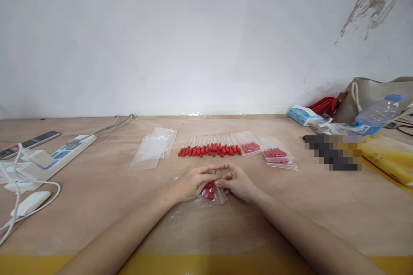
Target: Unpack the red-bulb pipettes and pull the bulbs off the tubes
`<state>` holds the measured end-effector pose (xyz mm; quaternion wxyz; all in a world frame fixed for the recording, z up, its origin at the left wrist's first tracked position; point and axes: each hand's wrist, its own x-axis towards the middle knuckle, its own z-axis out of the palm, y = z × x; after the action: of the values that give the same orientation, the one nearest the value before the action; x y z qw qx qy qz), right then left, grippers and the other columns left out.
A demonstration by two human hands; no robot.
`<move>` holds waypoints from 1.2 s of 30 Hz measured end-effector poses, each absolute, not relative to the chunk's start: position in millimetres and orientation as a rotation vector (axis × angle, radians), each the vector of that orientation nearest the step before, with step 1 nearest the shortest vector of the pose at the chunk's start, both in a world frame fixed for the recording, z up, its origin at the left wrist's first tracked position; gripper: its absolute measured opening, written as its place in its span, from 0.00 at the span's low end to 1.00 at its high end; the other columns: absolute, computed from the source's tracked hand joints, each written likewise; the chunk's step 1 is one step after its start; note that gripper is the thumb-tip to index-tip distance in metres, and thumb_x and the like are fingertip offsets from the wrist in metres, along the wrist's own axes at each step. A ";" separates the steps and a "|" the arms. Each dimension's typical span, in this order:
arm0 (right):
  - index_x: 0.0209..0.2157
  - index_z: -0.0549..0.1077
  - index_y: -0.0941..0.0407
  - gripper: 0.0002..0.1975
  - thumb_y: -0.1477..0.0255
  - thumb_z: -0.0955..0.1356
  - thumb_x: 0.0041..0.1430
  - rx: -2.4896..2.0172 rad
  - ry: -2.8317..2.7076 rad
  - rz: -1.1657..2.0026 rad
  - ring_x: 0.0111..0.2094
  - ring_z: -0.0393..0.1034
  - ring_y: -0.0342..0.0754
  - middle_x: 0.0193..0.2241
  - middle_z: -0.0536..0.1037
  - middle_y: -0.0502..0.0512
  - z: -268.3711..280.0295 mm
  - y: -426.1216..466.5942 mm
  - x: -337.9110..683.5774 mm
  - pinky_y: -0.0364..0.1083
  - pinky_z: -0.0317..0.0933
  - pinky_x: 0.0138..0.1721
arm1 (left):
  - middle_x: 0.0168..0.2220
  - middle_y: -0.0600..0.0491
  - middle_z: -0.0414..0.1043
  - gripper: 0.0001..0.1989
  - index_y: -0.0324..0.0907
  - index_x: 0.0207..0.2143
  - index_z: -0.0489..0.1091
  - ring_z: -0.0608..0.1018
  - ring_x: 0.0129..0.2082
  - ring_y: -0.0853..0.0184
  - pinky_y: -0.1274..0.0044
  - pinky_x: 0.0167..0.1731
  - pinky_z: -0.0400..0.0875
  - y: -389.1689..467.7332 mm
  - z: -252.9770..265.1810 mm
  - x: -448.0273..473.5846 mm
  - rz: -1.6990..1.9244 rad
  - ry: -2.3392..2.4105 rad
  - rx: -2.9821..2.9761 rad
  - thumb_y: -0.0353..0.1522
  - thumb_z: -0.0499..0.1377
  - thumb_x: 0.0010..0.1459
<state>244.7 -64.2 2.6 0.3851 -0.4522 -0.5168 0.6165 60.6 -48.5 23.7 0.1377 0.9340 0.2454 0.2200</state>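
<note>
Near the middle of the table, my left hand and my right hand meet over a small clear zip bag. Red-handled pieces show inside it. Both hands have their fingers bent onto the bag's edge, the right with thumb and index finger pinched together. Just beyond lies a row of thin, pale rods with red handles, handles toward me. To its right are filled zip bags with similar red-handled pieces. Flat clear bags lie left of the row.
A white power strip with plugs and cables, a remote control and a white adapter are on the left. Toward the right lie a blue tissue pack, a plastic bottle and a yellow packet. A wall stands behind.
</note>
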 end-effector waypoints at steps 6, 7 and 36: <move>0.43 0.57 0.56 0.25 0.71 0.70 0.44 -1.126 -1.348 1.646 0.18 0.64 0.37 0.18 0.71 0.41 7.9 -64.9 247.1 0.39 0.59 0.22 | 0.54 0.49 0.60 0.15 0.45 0.48 0.66 0.64 0.52 0.64 0.70 0.50 0.62 -46.2 29.6 60.5 0.539 0.712 2.799 0.29 0.49 0.60; 0.44 0.57 0.56 0.25 0.71 0.69 0.44 -1.121 -1.347 1.657 0.18 0.64 0.36 0.19 0.71 0.41 9.0 -65.0 247.3 0.38 0.59 0.23 | 0.54 0.49 0.60 0.14 0.45 0.46 0.67 0.64 0.52 0.64 0.70 0.49 0.62 -47.1 31.6 61.5 0.537 0.720 2.810 0.29 0.49 0.60; 0.29 0.71 0.55 0.09 0.77 0.60 0.57 -0.770 -2.379 -0.432 0.28 0.62 0.42 0.28 0.73 0.50 -6.2 -68.1 260.0 0.42 0.49 0.25 | 0.41 0.49 0.69 0.09 0.39 0.34 0.67 0.69 0.44 0.66 0.74 0.45 0.63 -43.5 30.2 63.3 0.533 0.573 3.059 0.28 0.48 0.61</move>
<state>260.0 -68.1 -6.2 0.2975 -0.2898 -0.8950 -0.1626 63.3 -43.5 30.2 -0.0079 0.9688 0.1815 0.1687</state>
